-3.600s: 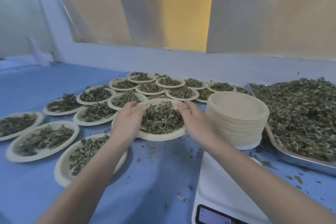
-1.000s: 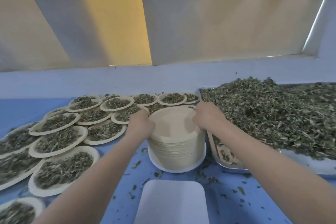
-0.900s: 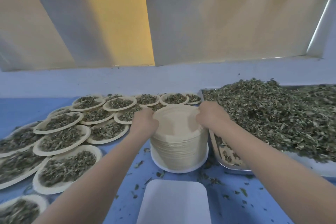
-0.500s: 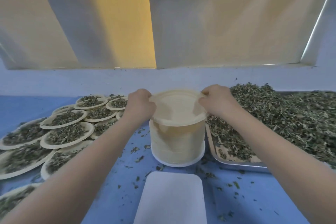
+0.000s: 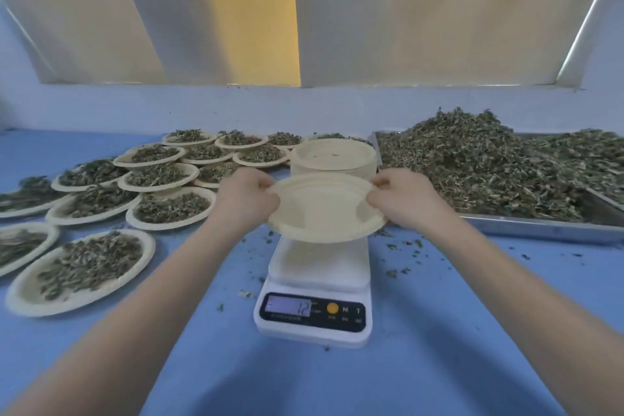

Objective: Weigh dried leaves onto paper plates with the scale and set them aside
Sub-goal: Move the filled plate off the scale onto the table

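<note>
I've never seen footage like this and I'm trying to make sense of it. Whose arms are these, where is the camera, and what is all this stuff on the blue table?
The camera sits on a person's head, looking down along their own bare arms. The left hand and right hand pinch opposite rims of an empty paper plate, held over the white kitchen scale; whether it touches the platform is unclear. Behind it stands a stack of unused plates. To the left lie many plates already filled with dried leaves. To the right, a metal tray holds the big heap of loose dried leaves. Stray leaf bits dot the blue table.
</note>
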### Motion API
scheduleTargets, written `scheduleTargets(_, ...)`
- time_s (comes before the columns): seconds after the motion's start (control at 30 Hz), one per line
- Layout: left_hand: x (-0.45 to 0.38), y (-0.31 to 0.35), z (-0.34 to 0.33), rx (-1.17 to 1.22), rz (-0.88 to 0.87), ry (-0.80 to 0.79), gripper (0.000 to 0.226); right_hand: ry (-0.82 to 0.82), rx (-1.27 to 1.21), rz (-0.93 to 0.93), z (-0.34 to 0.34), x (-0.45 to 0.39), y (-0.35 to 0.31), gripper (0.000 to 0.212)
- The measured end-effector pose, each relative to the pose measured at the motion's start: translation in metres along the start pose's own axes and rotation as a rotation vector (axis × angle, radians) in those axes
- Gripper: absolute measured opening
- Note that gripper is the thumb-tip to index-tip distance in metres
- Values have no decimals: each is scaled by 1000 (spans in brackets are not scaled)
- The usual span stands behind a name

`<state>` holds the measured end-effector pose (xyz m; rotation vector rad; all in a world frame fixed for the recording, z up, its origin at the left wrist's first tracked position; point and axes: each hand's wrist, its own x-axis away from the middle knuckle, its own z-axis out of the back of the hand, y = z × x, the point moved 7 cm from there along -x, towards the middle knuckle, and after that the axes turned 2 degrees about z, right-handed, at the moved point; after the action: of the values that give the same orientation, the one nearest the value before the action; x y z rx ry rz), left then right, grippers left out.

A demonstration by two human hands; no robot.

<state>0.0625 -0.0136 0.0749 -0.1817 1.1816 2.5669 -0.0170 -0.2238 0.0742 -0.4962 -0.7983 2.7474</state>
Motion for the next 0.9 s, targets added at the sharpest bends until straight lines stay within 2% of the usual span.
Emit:
scheduleTargets(0.2,17,-43,-42,40,142,-113,35,-60,39,-117,-50,14,39,27)
scheduleTargets(0.3,16,-55,-54,142,171,-139,45,-73,-71,-139,-64,13,51,29)
scheduleTargets(0.37,15,-63,-57,268,216,-124,54,-55,-234,-170,-66,14,55,45)
scheduleTargets(0.43,15,-74,-60,415,290,-93,55,-7,-338,-174,-64,15,56,54)
scheduleTargets(0.53,19,-89,-67,692,405,-72,38,14,-386,-145,-64,16,57,48)
scheduleTargets(0.63,21,-94,-66,876,437,-65,45,5,-442,-134,-67,16,59,38)
scheduleTargets(0.77,26,-97,-62,885,403,-78,53,-12,-539,-201,-70,19,62,36)
scheduleTargets(0.9,29,-96,-63,757,337,-96,39,-5,-599,-224,-71,23,63,30)
